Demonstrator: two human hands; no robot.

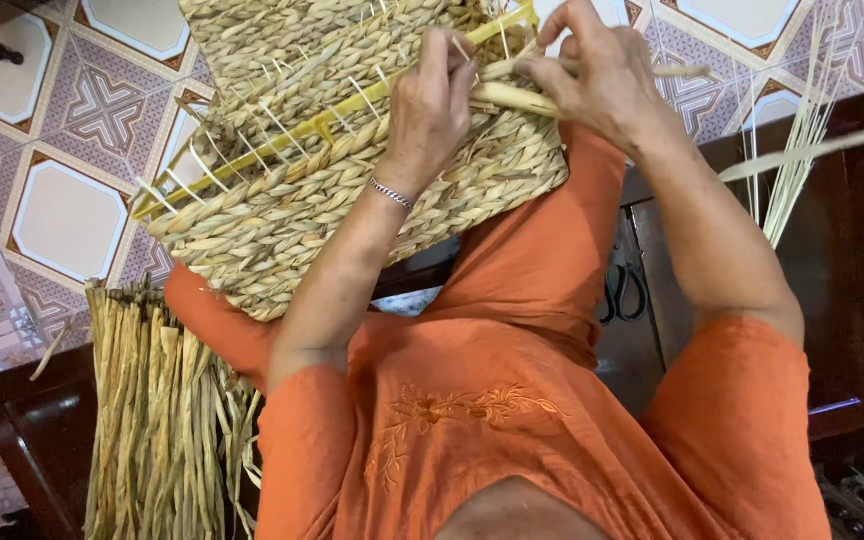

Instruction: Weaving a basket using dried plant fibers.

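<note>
Two hands busy weaving here. Nearest, a bundle of dried tan fibre strands [157, 420] hangs at the left. Further out, the flat woven straw-coloured mat [292, 200] rests on the lap. The left hand [432, 110] presses its far edge; the right hand [602, 80] pinches a thick pale strand [512, 97]. Looks like it needs tucking through next.

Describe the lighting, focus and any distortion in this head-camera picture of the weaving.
Head view: soft, even light with no hard shadows; the woven mat and left hand are sharp; the right hand and the strand it grips are slightly soft; pale reeds at right look blurred; the steep downward angle foreshortens the body.
</note>
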